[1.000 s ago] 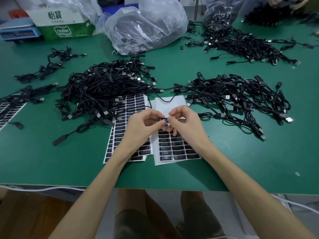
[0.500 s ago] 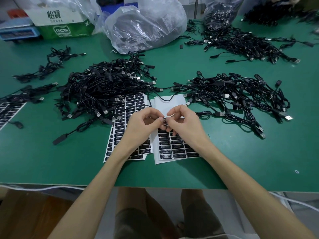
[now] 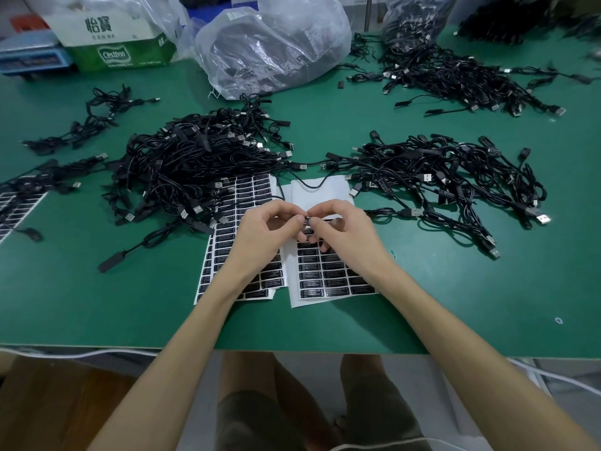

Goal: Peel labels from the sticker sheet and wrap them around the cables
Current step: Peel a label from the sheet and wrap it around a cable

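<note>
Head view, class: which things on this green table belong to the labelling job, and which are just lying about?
In the job: left hand; right hand; label, pinched between their fingers; sticker sheets; cable piles.

Lying about: plastic bag; carton; blue device.

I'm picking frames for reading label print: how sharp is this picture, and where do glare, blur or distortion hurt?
Head view: sharp centrally, print on the sticker sheet partly legible; glare whitens the plastic bag; far-right cable heap smeared; wide-angle lens slightly bows the table edge; shadows soft.
</note>
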`<action>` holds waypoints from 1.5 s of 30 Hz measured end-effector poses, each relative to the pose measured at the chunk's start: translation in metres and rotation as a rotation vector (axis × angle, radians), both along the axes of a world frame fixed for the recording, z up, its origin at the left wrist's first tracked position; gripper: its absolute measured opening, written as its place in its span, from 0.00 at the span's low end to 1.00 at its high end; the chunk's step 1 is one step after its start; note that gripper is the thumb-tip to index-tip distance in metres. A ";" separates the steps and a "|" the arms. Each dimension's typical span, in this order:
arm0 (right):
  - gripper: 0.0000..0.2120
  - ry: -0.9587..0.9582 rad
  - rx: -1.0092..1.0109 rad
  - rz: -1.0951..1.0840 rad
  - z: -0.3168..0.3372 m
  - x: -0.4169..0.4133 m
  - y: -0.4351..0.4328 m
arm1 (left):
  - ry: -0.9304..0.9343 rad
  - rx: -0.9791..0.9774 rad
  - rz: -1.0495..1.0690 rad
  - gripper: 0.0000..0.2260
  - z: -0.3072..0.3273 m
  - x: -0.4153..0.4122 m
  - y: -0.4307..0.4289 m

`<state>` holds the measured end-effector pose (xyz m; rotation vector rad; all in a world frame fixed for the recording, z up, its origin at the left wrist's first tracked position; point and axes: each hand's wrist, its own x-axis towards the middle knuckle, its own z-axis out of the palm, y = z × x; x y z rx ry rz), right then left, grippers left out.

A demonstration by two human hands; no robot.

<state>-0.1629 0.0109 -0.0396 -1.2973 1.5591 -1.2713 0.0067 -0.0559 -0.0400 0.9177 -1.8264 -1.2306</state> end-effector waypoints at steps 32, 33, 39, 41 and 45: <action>0.05 -0.078 -0.012 -0.010 0.004 0.000 0.004 | -0.078 -0.067 0.064 0.04 0.003 -0.002 0.005; 0.04 -0.060 -0.002 -0.008 0.004 0.000 0.004 | -0.078 -0.061 0.069 0.04 0.003 -0.002 0.006; 0.08 -0.086 0.009 -0.037 0.006 0.003 0.003 | -0.073 -0.086 0.038 0.03 0.003 -0.003 0.006; 0.09 -0.076 0.007 -0.045 0.006 0.003 0.003 | -0.077 -0.107 0.026 0.04 0.003 -0.003 0.006; 0.10 -0.002 0.008 -0.044 0.006 0.002 0.004 | -0.062 -0.105 0.020 0.05 0.003 -0.003 0.007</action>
